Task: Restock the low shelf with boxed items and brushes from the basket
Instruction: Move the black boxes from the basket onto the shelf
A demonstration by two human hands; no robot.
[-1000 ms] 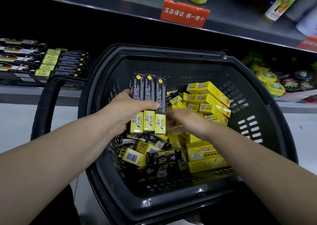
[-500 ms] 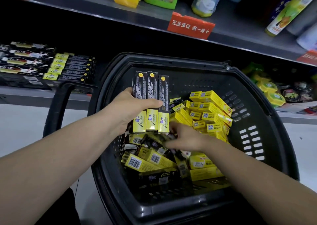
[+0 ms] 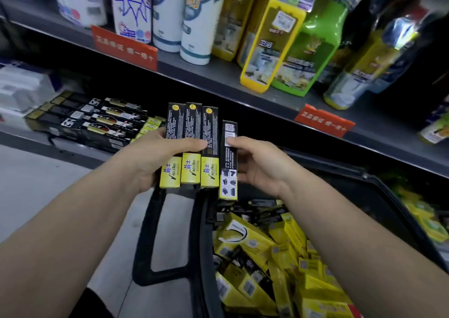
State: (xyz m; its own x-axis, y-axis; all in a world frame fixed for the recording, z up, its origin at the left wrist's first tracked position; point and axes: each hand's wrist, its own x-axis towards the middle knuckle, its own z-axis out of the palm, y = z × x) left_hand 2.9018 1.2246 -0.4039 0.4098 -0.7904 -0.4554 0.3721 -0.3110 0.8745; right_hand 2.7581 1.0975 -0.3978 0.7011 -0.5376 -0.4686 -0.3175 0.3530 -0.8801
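Note:
My left hand grips three long black-and-yellow boxes side by side, upright, with the thumb across their fronts. My right hand holds a fourth black-and-yellow box upright against the right side of that row. Both hands are raised above the left rim of the black basket. Many yellow and black boxes lie loose inside the basket. On the low shelf at the left, matching black-and-yellow boxes lie stacked flat.
The basket's black handle hangs over the pale floor at its left. An upper shelf carries white cylinders, yellow and green bottles and red price tags. White packs sit at the far left of the low shelf.
My right hand has come up out of the basket with a fourth box and set it beside the three in my left hand. Both hands rose toward the shelf and my view lifted.

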